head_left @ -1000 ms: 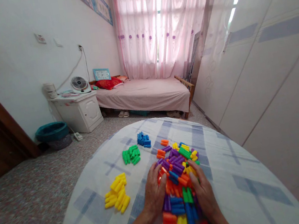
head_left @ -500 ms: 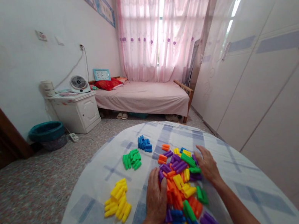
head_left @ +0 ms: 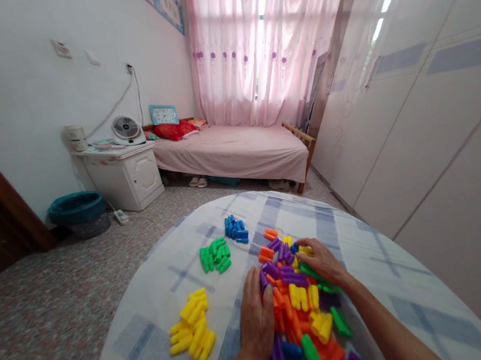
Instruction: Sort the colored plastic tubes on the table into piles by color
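A mixed pile of small plastic twin-tube toy pieces in orange, purple, yellow, green and blue lies before me. My left hand (head_left: 256, 315) rests along the pile's left side, fingers stretched forward and fingertips by a purple piece (head_left: 264, 279). At the far right of the pile, my right hand (head_left: 321, 261) reaches in from the side. Its thumb and fingers close around a blue piece (head_left: 295, 248), partly hidden. A yellow piece (head_left: 306, 251) shows beneath those fingers, and a green piece (head_left: 310, 270) lies under the palm.
Separate groups of yellow pieces (head_left: 194, 329), green pieces (head_left: 215, 255) and blue pieces (head_left: 236, 230) sit left of the pile on the round, cloth-covered table (head_left: 148, 343). Beyond stand a bed (head_left: 235, 147), a white cabinet (head_left: 129, 177) and a bin (head_left: 77, 213); wardrobes (head_left: 421, 131) line the right.
My right hand has moved left from the pile's right edge onto its far pieces, and its fingers have come to the blue piece. My left hand stays beside the pile. The view has shifted slightly.
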{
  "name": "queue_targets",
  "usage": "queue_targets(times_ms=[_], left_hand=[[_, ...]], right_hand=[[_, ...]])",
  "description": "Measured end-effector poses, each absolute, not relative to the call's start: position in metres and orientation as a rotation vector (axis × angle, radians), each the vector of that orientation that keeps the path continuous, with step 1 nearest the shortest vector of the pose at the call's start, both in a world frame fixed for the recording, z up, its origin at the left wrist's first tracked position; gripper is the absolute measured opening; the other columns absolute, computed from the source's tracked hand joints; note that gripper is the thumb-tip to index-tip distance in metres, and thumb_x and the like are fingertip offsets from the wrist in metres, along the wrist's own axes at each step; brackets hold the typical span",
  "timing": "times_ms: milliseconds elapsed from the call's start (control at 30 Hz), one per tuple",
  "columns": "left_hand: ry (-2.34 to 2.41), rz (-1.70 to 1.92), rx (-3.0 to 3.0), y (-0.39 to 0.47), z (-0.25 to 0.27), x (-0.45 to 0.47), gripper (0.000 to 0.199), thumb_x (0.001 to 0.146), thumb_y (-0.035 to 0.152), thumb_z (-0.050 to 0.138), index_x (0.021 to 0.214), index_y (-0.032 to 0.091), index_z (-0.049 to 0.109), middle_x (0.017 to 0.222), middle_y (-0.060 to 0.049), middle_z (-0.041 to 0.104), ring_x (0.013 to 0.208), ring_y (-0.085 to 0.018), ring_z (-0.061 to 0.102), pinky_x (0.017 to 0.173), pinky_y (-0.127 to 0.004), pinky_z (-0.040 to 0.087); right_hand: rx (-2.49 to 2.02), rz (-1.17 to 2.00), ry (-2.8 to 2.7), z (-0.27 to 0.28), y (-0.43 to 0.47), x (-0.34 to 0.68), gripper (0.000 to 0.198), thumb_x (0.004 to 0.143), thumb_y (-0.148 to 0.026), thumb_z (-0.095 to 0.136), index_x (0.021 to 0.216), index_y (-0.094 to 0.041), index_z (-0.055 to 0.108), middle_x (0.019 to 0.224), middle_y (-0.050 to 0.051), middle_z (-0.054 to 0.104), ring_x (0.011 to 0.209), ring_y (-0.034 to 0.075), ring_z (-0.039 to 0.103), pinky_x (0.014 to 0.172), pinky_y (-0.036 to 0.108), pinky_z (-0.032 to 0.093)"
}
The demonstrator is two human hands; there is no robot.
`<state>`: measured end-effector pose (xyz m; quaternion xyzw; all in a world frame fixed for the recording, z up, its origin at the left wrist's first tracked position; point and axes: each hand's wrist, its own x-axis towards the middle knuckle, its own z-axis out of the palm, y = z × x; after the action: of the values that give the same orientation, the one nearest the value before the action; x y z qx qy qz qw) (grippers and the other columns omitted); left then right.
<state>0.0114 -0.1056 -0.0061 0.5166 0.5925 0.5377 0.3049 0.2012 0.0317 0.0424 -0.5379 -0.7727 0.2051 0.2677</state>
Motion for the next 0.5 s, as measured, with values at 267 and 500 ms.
queue_targets(times_ms=[267, 500], left_hand=[[1.558, 1.445, 1.360, -0.105, -0.001, 0.010, 0.052, 0.093, 0.040, 0.037, 0.138, 0.014, 0.041, 0.147, -0.012, 0.037, 0.138, -0.022, 0.030, 0.117, -0.043, 0.020], [1.550, 1.474, 1.290, -0.107, -0.001, 0.010, 0.050, 0.092, 0.038, 0.040, 0.138, 0.018, 0.042, 0.147, -0.010, 0.039, 0.138, -0.022, 0.031, 0.117, -0.043, 0.020]], right_hand=[[-1.080, 0.712, -2.243, 0.079, -0.058, 0.175, 0.021, 0.085, -0.030, 0.050, 0.101, -0.023, 0.062, 0.102, 0.003, 0.065, 0.096, 0.018, 0.060, 0.085, 0.031, 0.046], [-1.313, 0.352, -2.275, 0.089, -0.002, 0.153, 0.033, 0.089, -0.034, 0.046, 0.118, -0.023, 0.058, 0.123, 0.007, 0.058, 0.116, 0.020, 0.052, 0.100, 0.036, 0.038]])
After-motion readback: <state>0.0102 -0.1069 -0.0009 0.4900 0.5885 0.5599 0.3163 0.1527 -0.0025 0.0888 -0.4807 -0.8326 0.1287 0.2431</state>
